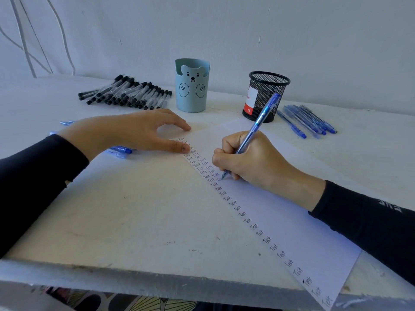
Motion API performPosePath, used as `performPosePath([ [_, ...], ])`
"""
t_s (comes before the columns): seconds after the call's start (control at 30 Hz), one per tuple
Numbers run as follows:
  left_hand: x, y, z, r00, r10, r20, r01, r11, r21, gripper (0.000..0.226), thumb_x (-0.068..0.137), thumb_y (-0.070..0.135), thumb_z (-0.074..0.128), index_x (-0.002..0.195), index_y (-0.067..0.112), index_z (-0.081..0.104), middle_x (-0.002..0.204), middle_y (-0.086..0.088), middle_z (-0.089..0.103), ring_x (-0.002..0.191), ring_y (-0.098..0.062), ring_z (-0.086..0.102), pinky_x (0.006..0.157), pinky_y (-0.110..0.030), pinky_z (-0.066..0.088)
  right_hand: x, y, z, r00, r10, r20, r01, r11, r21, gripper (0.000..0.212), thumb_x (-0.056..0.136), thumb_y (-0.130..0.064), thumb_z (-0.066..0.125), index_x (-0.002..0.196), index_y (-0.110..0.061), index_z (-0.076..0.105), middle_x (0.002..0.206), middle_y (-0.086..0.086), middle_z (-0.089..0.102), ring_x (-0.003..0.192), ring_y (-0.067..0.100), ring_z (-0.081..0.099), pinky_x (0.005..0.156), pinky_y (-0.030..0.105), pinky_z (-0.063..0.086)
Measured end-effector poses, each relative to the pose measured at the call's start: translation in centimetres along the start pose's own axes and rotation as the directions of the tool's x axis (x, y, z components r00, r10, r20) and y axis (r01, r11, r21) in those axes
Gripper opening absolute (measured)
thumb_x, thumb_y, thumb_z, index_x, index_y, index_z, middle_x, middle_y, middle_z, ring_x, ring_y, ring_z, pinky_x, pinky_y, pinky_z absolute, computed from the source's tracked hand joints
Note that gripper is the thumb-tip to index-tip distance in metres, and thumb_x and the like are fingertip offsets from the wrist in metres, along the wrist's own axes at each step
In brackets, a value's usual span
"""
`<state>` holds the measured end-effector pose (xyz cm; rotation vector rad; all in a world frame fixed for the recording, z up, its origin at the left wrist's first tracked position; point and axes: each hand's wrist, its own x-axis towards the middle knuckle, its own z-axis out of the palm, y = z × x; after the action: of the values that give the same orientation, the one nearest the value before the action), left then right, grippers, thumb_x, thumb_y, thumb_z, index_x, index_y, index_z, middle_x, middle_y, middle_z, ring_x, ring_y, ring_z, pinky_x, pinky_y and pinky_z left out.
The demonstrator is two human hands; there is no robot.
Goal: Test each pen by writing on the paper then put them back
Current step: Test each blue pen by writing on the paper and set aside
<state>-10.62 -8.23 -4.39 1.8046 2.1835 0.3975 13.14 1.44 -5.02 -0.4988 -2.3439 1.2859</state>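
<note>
While the right hand (253,160) is clenched round the blue pen (258,122), tip down on the paper (280,221) at the second column of "Test" words, the step in hand looks like writing the next sample.

Doing it well, my read:
- left hand (134,133) lies flat, fingers spread, thumb on the sheet's top edge, grasping nothing. Good anchor, sheet shouldn't skid.
- light pressure, one short word in line with the row beside it. Judge the ink on line continuity.
- which pile is "tested" I can't tell, so check before dropping the pen back.

Counts:
- paper: 1 sheet, angled across the table (134,209)
- pen in hand: 1
- loose blue pens (307,122), right of the mesh cup (267,93): roughly 6 or 7, overlapping
- more blue pens (121,150) by the left wrist: at least 3, partly hidden
- black capped pens (130,95), back left: dense heap, too overlapped for an exact count
- holders: 2, mesh cup plus bear-face cup (192,90)
</note>
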Motion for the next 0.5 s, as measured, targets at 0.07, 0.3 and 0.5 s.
performPosePath([
  [0.07,0.00,0.01,-0.02,1.000,-0.001,0.001,0.001,1.000,0.006,0.082,0.054,0.093,0.052,0.128,0.056,0.049,0.137,0.031,0.039,0.132,0.002,0.035,0.114,-0.028,0.025,0.07,0.01,0.00,1.000,0.003,-0.012,-0.003,1.000,0.011,0.037,0.084,-0.006,0.069,0.053,-0.003,0.048,0.044,-0.010,0.056,0.039,0.002,0.048,0.044,0.016,0.042],
  [0.3,-0.01,0.06,0.03,1.000,-0.006,0.002,0.006,1.000,0.004,0.081,0.054,0.093,0.053,0.127,0.057,0.048,0.138,0.031,0.039,0.133,0.002,0.035,0.116,-0.032,0.025,0.03,0.07,-0.07,1.000,0.003,-0.017,-0.003,1.000,-0.004,0.038,0.084,-0.005,0.068,0.052,-0.005,0.047,0.042,-0.011,0.055,0.042,0.006,0.046,0.045,0.018,0.042],
  [0.5,-0.08,0.16,-0.02,1.000,-0.010,0.001,0.010,1.000,-0.006,0.083,0.053,0.092,0.053,0.127,0.056,0.049,0.138,0.030,0.040,0.133,0.002,0.035,0.116,-0.030,0.025,-0.12,0.12,-0.09,1.000,0.002,-0.013,-0.002,1.000,-0.003,0.039,0.085,-0.004,0.067,0.052,-0.006,0.046,0.041,-0.013,0.054,0.054,0.016,0.055,0.048,0.022,0.043],
])
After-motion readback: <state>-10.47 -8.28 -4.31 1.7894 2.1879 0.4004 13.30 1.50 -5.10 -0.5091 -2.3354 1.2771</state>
